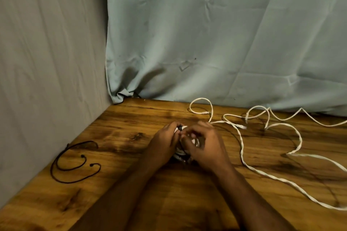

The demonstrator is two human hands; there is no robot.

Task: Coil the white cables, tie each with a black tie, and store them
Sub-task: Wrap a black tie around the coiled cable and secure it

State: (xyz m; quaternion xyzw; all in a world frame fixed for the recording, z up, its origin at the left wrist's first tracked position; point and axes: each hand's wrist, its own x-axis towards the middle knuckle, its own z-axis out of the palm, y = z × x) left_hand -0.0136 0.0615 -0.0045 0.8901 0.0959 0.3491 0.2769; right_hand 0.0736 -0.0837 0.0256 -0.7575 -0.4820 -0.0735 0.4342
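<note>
A small coil of white cable (194, 141) sits between my two hands at the middle of the wooden table (131, 202), mostly hidden by my fingers. My left hand (163, 146) grips the coil's left side, and a black tie (180, 128) shows at my fingertips on top of it. My right hand (204, 146) curls over the coil from the right and pinches near the tie. Loose white cable (242, 155) sprawls in loops over the right half of the table, with plug ends near the back.
Black ties (75, 167) lie in curved loops on the table at the left. A grey cloth wall (47, 62) stands on the left and a pale blue cloth (225, 33) hangs behind the table.
</note>
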